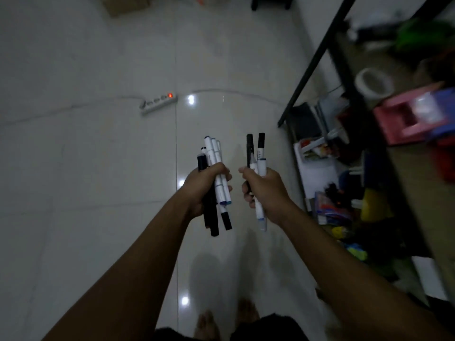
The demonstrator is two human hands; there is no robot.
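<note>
Notably, left hand (204, 185) and right hand (263, 190) each clenched a bundle of markers (213, 153) mid-barrel, side by side, well short of the power strip (158, 103); light, stiff, smooth barrels were judged liable to slide unless gripped centrally.

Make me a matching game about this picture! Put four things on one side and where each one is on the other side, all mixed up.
Things:
1. markers
2. power strip
3. pink box
4. bare feet

Where:
A. lying on the floor, red light glowing
B. on the shelf at the right
C. gripped in bunches by the left hand and the right hand
D. standing at the bottom edge of the picture

Pairs: 1-C, 2-A, 3-B, 4-D
</note>
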